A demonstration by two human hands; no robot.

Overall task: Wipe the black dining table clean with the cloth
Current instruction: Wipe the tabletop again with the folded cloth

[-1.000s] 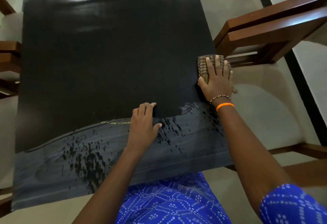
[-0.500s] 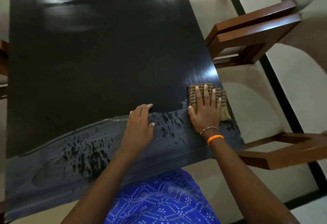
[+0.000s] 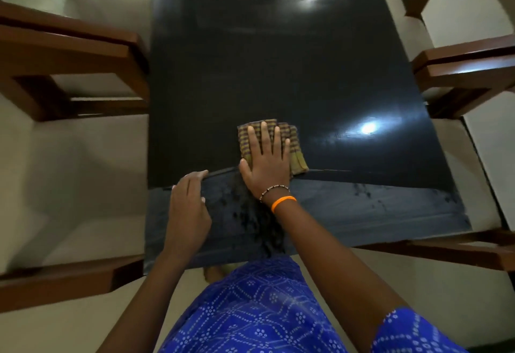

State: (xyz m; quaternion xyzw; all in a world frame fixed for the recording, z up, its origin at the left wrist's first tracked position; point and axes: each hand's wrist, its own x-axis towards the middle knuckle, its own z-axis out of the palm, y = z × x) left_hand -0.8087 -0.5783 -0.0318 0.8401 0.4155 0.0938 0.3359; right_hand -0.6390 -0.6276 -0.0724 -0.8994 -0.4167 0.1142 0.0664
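The black dining table [image 3: 278, 60] runs away from me, glossy with two light reflections. A duller, bluish band with dark speckles covers its near end. My right hand [image 3: 267, 160] lies flat, fingers spread, pressing a folded brown checked cloth [image 3: 295, 152] onto the table's middle, at the line where the dull band meets the glossy part. An orange band and a bead bracelet circle that wrist. My left hand [image 3: 189, 207] rests palm down on the dull band near the left edge, holding nothing.
Brown wooden chairs stand on both sides: one at the left [image 3: 69, 54], one at the right [image 3: 468, 71], with more chair frames at the near left [image 3: 55, 283] and near right [image 3: 446, 249]. Pale floor lies around. My blue patterned clothing [image 3: 250, 311] is at the table's near end.
My right hand has slid the cloth left from the table's right edge to the middle. The speckled patch near the right edge is mostly gone. My left hand stayed put; the view shifted.
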